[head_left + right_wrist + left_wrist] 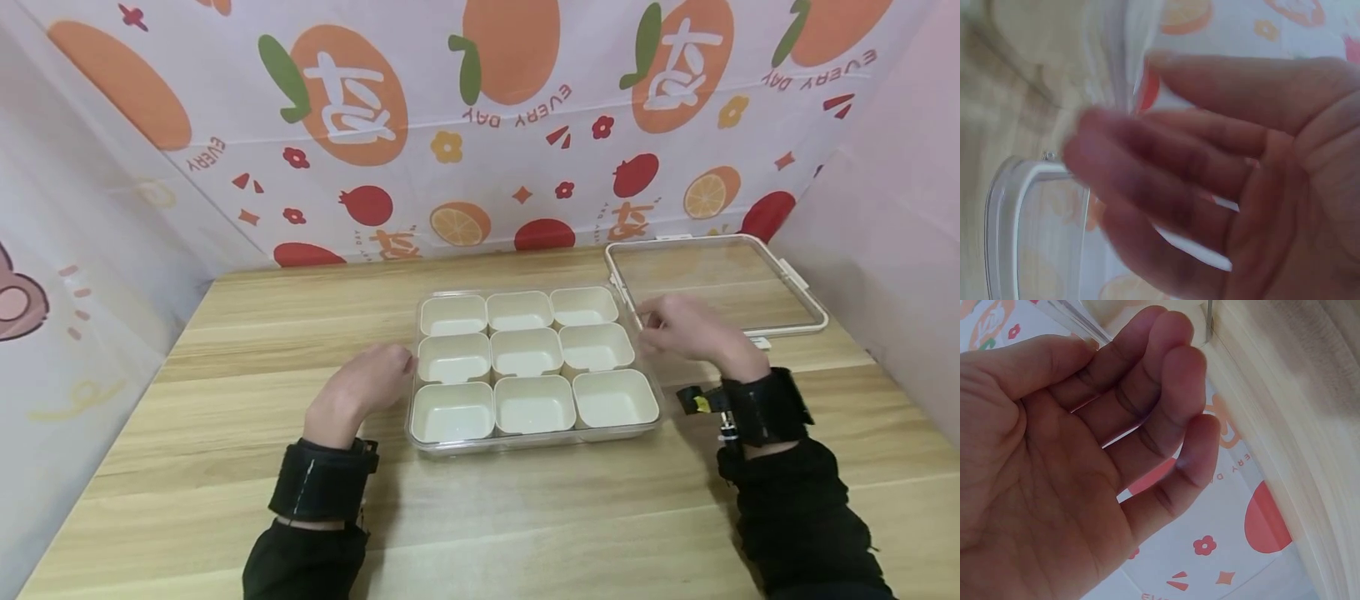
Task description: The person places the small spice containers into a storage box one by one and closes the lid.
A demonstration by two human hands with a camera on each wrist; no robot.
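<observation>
A clear rectangular box (457, 447) stands on the table with several cream-coloured cups (527, 353) set inside it in rows. The cups look empty. At the box's left side is my left hand (365, 385), its fingers loosely bent; in the left wrist view the fingertips (1183, 369) lie close to the clear wall. My right hand (693, 333) is by the right side, between box and lid, with fingers bent and blurred in the right wrist view. Whether either hand touches the box, I cannot tell. Behind the right hand lies a transparent lid (787, 330) with a white rim.
Under everything is a wood-grain table (495, 525). A fruit-printed cloth (420, 183) hangs along its back edge, with pale cloths at the left (97, 350) and right (885, 250). The lid lies flat near the back right corner.
</observation>
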